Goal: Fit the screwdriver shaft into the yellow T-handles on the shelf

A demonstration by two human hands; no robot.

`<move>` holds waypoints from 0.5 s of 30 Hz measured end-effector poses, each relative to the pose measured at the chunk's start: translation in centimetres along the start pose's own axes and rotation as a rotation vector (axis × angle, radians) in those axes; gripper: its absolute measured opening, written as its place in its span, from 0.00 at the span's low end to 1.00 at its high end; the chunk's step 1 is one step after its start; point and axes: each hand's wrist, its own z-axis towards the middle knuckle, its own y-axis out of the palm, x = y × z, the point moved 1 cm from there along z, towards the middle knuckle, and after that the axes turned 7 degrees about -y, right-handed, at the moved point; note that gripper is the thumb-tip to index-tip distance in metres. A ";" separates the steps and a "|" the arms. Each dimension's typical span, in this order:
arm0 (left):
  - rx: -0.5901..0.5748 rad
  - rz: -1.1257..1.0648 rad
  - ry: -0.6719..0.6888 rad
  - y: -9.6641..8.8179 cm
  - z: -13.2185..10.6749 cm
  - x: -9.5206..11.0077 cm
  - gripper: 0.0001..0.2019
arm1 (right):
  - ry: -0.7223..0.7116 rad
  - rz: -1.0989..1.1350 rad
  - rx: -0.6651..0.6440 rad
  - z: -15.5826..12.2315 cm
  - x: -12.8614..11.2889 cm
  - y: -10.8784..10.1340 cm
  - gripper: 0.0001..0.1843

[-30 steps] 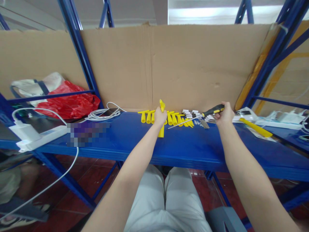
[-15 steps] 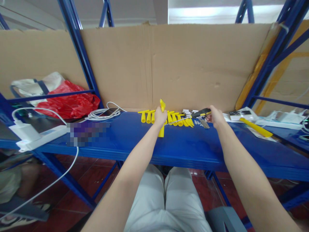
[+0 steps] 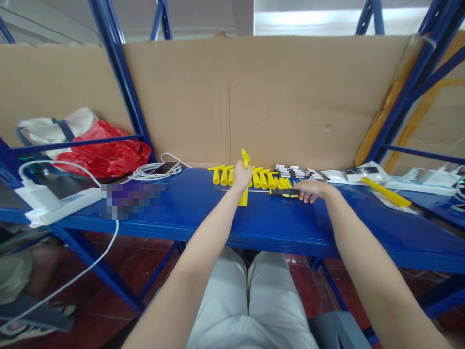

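Note:
My left hand (image 3: 242, 175) is closed around a yellow T-shaped scraper (image 3: 243, 198), held upright; its head shows above my fist and its tube end below. A screwdriver (image 3: 285, 193) with a black and yellow handle lies level on the blue shelf, its shaft pointing left past my left wrist. At the handle's right end is my right hand (image 3: 311, 190), fingers apart and touching or nearly touching it. Behind my hands a row of yellow T-shaped scrapers (image 3: 256, 179) lies on the shelf, with smaller yellow pieces (image 3: 282, 183) at its right end.
Small black-and-white packets (image 3: 290, 171) lie behind the screwdriver. Farther right rests a long yellow piece (image 3: 387, 192). To the left are a coiled white cable (image 3: 154, 171), a power strip (image 3: 69, 206) and a red bag (image 3: 105, 150). Cardboard (image 3: 283, 97) stands along the back.
My right hand has moved left and down; the screwdriver has gone from tilted in its grip to lying level on the shelf. My left hand stays put with the scraper.

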 end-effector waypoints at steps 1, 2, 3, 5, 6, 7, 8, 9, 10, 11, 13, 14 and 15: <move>0.000 0.001 0.001 0.0 0.0 0.0 0.13 | 0.014 -0.017 -0.010 0.0 0.0 0.0 0.13; -0.001 0.003 0.003 0.0 0.1 0.0 0.13 | 0.042 -0.036 -0.036 0.0 0.0 0.0 0.13; -0.001 0.005 0.003 0.0 0.1 -0.1 0.13 | 0.069 -0.052 -0.063 0.0 0.1 -0.1 0.13; -0.001 0.007 0.008 0.0 0.1 -0.1 0.13 | 0.058 -0.065 -0.062 0.2 0.1 -0.2 0.12; -0.002 0.005 0.010 0.0 0.2 -0.1 0.13 | 0.049 -0.078 -0.054 0.3 0.2 -0.4 0.11; -0.003 0.004 0.012 0.0 0.1 -0.1 0.13 | 0.036 -0.098 -0.037 0.6 0.4 -0.5 0.09; -0.003 0.004 0.013 0.0 0.1 -0.1 0.13 | 0.024 -0.132 -0.009 0.9 0.6 -0.7 0.07; -0.004 0.006 0.014 0.0 0.1 -0.1 0.13 | 0.005 -0.191 0.025 1.2 0.8 -0.8 0.05; -0.004 0.011 0.015 0.0 0.1 -0.1 0.13 | -0.018 -0.266 0.059 1.6 1.1 -1.1 0.04; -0.004 0.016 0.016 0.0 0.0 0.0 0.13 | -0.045 -0.342 0.091 1.9 1.3 -1.3 0.05; -0.007 0.027 0.018 0.0 -0.1 0.0 0.12 | -0.100 -0.489 0.138 2.5 1.7 -1.6 0.13; -0.009 0.031 0.017 0.0 -0.1 0.0 0.12 | -0.120 -0.554 0.148 2.7 1.8 -1.7 0.17; -0.010 0.034 0.014 0.0 -0.1 0.0 0.12 | -0.129 -0.613 0.148 2.9 1.9 -1.7 0.22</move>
